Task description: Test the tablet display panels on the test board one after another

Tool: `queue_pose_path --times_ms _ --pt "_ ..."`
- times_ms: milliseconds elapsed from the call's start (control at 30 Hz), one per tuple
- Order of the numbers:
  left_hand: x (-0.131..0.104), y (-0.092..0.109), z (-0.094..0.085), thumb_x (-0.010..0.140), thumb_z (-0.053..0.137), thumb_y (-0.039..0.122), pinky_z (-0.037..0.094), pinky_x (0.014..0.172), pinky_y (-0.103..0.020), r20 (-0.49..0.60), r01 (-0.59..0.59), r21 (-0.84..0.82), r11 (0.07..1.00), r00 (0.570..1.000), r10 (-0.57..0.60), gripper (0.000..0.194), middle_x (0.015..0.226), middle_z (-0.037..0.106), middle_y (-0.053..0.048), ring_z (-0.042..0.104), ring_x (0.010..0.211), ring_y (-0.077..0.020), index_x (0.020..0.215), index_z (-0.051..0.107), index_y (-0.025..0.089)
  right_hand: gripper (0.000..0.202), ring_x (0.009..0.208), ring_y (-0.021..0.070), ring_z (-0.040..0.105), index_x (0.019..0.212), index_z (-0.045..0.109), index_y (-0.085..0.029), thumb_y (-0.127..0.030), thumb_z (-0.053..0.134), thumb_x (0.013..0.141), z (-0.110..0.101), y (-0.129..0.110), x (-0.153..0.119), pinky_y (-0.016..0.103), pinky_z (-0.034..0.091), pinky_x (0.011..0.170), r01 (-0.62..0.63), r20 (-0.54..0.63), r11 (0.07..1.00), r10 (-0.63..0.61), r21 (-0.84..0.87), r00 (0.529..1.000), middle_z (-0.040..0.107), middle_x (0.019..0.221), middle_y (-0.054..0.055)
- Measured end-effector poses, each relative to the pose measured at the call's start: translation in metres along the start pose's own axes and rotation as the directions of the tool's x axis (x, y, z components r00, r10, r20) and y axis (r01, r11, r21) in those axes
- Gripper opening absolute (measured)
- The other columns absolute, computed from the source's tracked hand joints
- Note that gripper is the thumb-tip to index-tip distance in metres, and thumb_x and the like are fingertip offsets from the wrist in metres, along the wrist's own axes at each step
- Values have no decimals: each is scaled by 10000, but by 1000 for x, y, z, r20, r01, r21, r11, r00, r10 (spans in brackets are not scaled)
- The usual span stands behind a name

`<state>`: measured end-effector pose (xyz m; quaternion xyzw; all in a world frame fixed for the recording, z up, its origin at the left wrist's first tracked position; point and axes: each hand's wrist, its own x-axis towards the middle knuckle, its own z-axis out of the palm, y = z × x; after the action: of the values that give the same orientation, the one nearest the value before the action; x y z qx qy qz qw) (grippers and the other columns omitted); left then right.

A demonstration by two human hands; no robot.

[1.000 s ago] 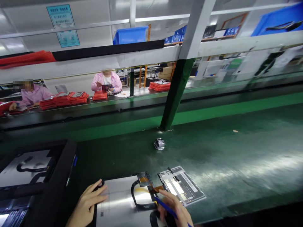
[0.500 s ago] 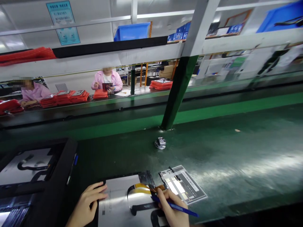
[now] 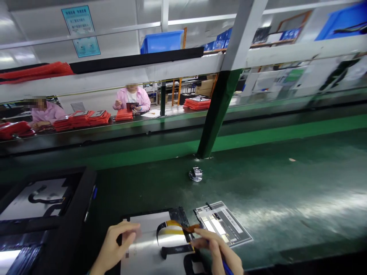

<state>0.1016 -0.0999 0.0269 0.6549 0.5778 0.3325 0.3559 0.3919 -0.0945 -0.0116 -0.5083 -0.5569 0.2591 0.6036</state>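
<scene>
A flat silver panel (image 3: 149, 252) with black edges lies on the green bench in front of me. Black and yellow ribbon cables (image 3: 174, 250) curve across its face. Over the panel's left part is my left hand (image 3: 116, 244), thumb and forefinger apart, holding nothing. At the panel's right side my right hand (image 3: 219, 250) has its fingertips near the orange end of a cable. A blue pen (image 3: 228, 268) is tucked in that hand, mostly hidden by the fingers. Just beyond it lies a second panel (image 3: 223, 223) with a printed label and a white border.
Black foam trays (image 3: 71, 214) with more panels stand at the left. A small metal counter (image 3: 196, 174) sits on the bench (image 3: 272, 183), near a green post (image 3: 219, 114). Across the line, two people in pink sit by red stacks (image 3: 197, 102).
My left hand has lifted off the panel's left edge and moved right over it. My right hand has shifted right, its fingers reaching out, and the pen has swung down into the palm.
</scene>
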Motion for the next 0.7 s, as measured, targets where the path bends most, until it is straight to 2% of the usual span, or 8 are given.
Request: queue_pose_path --times_ms 67,133,200,233,333,400,500,700 --pt "7 14 19 853 592 401 502 896 -355 81 146 -87 986 987 -139 399 1146 714 -86 648 1055 -265 1218 649 249 254 760 191 725 1035 661 -218 -307 430 978 1 -6 12 289 577 763 128 68 990 -123 -68 990 750 838 42" --pt "14 26 40 835 603 422 473 917 -351 114 199 -89 976 975 -189 454 1176 692 -83 616 1100 -267 1250 611 237 238 930 212 712 1124 636 -215 -267 484 948 5 -12 28 318 558 876 311 235 942 -277 -123 932 738 1013 73" --pt "19 38 60 837 585 394 471 871 -334 108 177 -55 983 979 -171 307 1047 721 -71 637 994 -253 1071 684 221 296 1051 232 672 1206 596 -203 -250 488 934 11 -20 44 391 509 973 454 440 881 -358 -134 824 694 1141 113" --pt "20 43 69 825 589 360 478 818 -321 107 159 -36 987 982 -154 229 947 729 -64 646 908 -242 960 701 212 304 1066 231 665 1214 587 -209 -230 473 933 13 -25 51 440 470 1014 491 546 860 -349 -135 762 689 1144 114" --pt "18 55 86 743 640 253 471 672 -295 82 132 12 991 988 -132 76 750 720 -52 637 718 -218 750 696 202 258 892 198 703 1009 636 -231 -124 442 876 14 -36 59 535 413 1033 545 806 832 -251 -104 536 709 939 49" --pt "13 58 92 683 682 208 462 634 -292 50 123 29 992 991 -125 37 710 731 -58 640 684 -217 689 718 206 230 759 184 698 854 623 -223 -78 462 776 11 -39 58 539 421 1016 569 881 819 -211 -78 424 681 807 15" --pt "5 57 98 626 729 172 464 640 -284 17 106 23 994 994 -106 71 710 754 -62 656 692 -218 670 761 216 218 668 177 675 763 586 -226 -65 470 673 6 -38 55 512 435 1003 606 906 792 -207 -67 370 651 732 0" --pt "0 49 107 653 762 248 477 690 -245 47 3 75 997 999 -7 135 751 778 -32 681 705 -186 774 797 199 193 647 171 654 708 560 -221 -64 448 693 4 -40 53 478 417 1026 644 944 763 -169 -57 283 631 700 7"
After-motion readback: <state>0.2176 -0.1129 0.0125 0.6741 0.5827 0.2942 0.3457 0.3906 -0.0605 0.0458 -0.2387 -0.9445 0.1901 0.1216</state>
